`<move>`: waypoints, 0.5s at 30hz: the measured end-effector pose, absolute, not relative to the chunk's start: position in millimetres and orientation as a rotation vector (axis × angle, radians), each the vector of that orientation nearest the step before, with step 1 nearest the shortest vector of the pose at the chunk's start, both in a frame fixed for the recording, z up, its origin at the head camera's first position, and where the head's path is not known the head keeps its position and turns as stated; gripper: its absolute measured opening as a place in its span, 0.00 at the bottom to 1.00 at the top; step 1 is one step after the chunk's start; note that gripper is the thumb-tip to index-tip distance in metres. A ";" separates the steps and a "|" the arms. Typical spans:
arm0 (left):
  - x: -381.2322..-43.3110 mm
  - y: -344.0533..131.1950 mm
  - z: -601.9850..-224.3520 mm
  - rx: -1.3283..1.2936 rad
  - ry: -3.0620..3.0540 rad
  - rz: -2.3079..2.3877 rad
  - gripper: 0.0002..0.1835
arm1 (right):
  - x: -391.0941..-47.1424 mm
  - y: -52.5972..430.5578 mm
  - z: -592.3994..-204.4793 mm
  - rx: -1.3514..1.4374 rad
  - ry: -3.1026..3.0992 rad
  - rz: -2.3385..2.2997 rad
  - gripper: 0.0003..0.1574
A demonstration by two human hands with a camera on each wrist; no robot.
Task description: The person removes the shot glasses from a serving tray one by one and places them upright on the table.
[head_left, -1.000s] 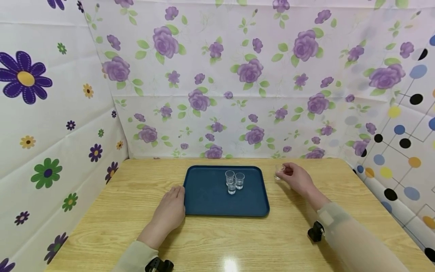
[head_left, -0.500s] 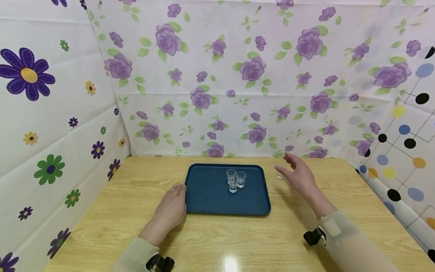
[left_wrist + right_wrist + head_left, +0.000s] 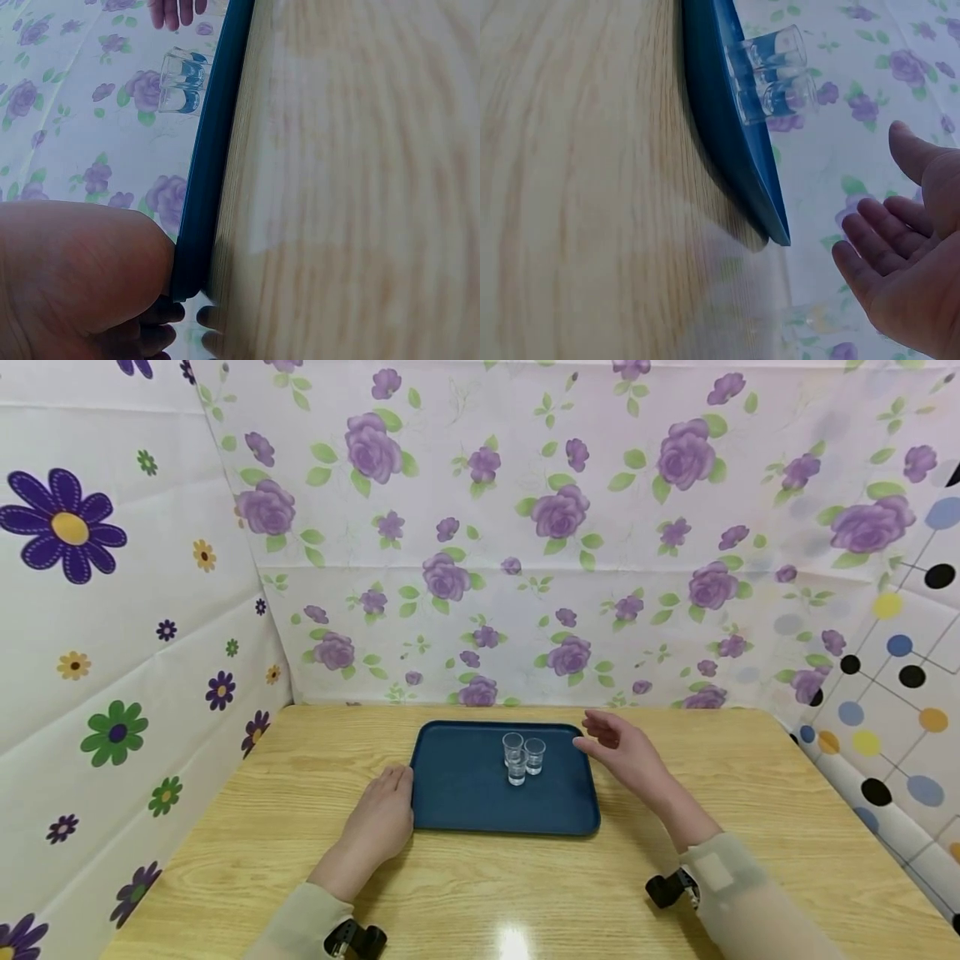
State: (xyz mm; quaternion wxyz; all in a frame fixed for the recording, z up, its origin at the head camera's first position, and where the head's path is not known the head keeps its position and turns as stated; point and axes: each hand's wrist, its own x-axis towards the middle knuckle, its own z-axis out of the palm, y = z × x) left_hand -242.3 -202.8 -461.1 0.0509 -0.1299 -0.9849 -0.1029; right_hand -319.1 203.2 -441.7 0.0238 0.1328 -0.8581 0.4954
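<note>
Three clear shot glasses (image 3: pixel 517 768) stand close together on a dark blue tray (image 3: pixel 457 810), right of its middle. My left hand (image 3: pixel 378 814) rests against the tray's left edge, its fingers lying along the rim. Over the tray's back right corner hovers my right hand (image 3: pixel 626 756), thumb and fingers spread apart with nothing between them. The right wrist view shows that palm beside the tray, fingers slightly bent. Low in that view, a faint clear glass (image 3: pixel 810 318) shows on the table; the right hand hides it in the head view.
The tray lies on a light wooden table (image 3: pixel 480 893). Behind it hangs a cloth with purple flowers (image 3: pixel 450 527). Other patterned cloths close off the left and right sides. Each wrist carries a small black camera (image 3: pixel 667 889).
My right hand has let go of a shot glass on the table right of the tray, then moved left to the tray's corner. My left hand stays at the tray's edge.
</note>
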 end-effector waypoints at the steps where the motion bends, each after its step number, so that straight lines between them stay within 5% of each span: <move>1: -242.4 -202.8 -460.8 -0.396 -2.998 -0.312 0.28 | -319.8 201.1 -442.5 0.414 -2.660 1.544 0.50; 15: -244.5 -202.6 -463.3 -0.390 -3.011 -0.327 0.28 | -329.3 178.9 -453.0 0.474 -2.691 1.623 0.43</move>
